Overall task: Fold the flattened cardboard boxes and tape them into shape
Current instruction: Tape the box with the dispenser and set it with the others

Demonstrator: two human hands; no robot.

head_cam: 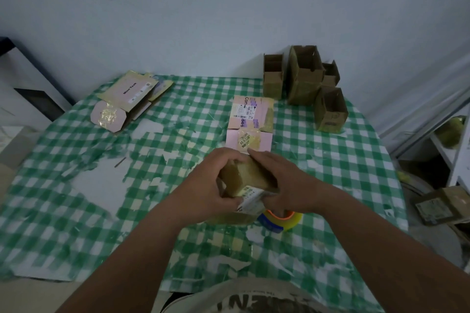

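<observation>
Small box (246, 177) (taped) between hands

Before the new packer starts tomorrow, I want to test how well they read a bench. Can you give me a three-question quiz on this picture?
1. True or false: both hands grip the small brown cardboard box.
2. Where does the yellow tape roll with the orange core lie?
A. by the far wall
B. on the table under the right hand
C. on the floor
3. Fill in: the flat pink cardboard box lies just ____ the left hand.

Key: 1 true; 2 B; 3 beyond.
</observation>
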